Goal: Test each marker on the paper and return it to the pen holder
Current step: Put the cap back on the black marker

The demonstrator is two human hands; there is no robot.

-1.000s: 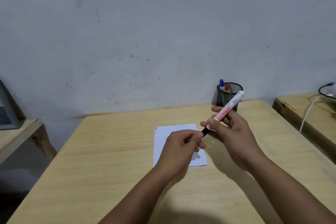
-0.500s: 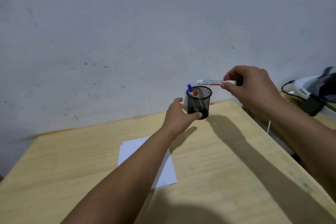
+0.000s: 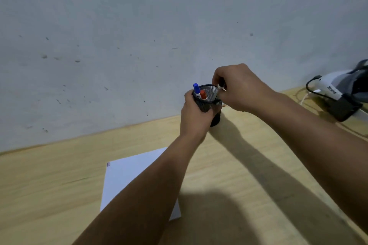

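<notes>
The return step is in hand. The holder (image 3: 210,103), a black mesh cup near the wall at the far edge of the surface (image 3: 239,175), is gripped around its side by the left hand (image 3: 196,114), whose fingers are wrapped closed on it; it appears tipped slightly toward the camera. Just above its right rim, a marker (image 3: 220,87) is pinched in the closed fingers of the right hand (image 3: 240,87); only a short white stretch of the barrel shows below the fingers, so it cannot be told whether the lower end has entered the cup. Two other markers, one blue-capped (image 3: 196,88) and one red-capped (image 3: 203,94), are seen standing inside at the left. The paper (image 3: 129,175) lies nearer the camera, partly hidden by the left forearm. A white and grey device (image 3: 338,93) with a cable rests on a separate desk at the right.

Next, the marker would need to be steered clear of the rim, lowered upright into the free right half, and released, while the cup is steadied.
</notes>
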